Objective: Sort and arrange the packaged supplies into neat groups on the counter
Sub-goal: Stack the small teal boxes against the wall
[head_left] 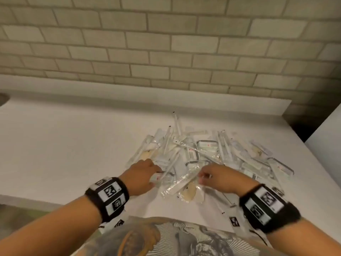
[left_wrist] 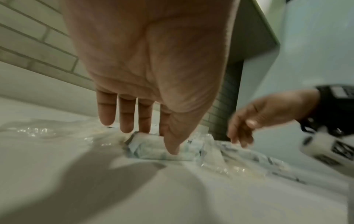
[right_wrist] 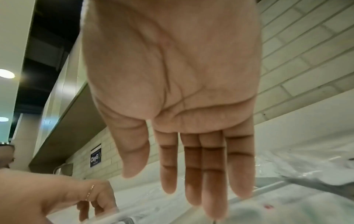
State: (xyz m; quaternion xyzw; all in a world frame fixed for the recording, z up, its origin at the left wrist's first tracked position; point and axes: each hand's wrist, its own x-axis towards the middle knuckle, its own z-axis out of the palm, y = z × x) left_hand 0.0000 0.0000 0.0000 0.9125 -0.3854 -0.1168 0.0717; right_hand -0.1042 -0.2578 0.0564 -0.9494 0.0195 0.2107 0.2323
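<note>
Low in the frame, my left hand (head_left: 142, 174) reaches into the near edge of the pile of packaged supplies (head_left: 203, 159), fingers straight and thumb tip down on a small white packet (left_wrist: 162, 150), to my mind to slide it free. My right hand (head_left: 219, 179) hovers beside it with fingers extended, holding nothing. The pile sits unsorted mid-frame, right of centre, on the white counter (head_left: 73, 145), so the bare left stretch suits new groups. The brick wall (head_left: 166, 43) fills the top.

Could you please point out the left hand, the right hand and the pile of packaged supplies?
left hand (head_left: 142, 175): head view, on the back of the hand.
right hand (head_left: 219, 177): head view, on the back of the hand.
pile of packaged supplies (head_left: 204, 148): head view, on a labelled packet mid-pile.
</note>
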